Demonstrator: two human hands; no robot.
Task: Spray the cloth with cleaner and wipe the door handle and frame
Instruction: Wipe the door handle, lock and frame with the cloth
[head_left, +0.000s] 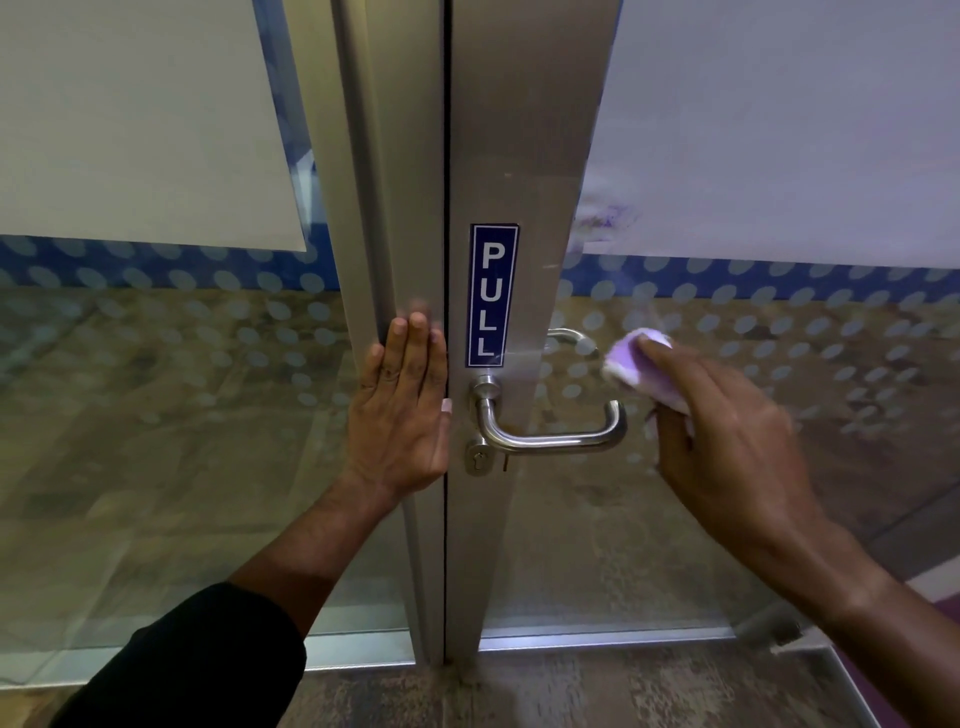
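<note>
right hand (727, 431) pinches the soft, bunched lilac cloth (641, 364) beside the rigid brushed-steel lever door handle (550, 434); left hand (402, 410) lies flat and open on the grey metal frame (374, 234); cloth should mould easily round the bar.

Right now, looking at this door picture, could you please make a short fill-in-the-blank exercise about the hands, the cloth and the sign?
1. The blue sign above the door handle reads ____.
2. The right hand holds a cloth whose colour is ____.
3. The left hand lies flat with straight fingers against the metal door ____.
4. The keyhole sits ____ the handle.

Missing words: PULL; purple; frame; below
</note>
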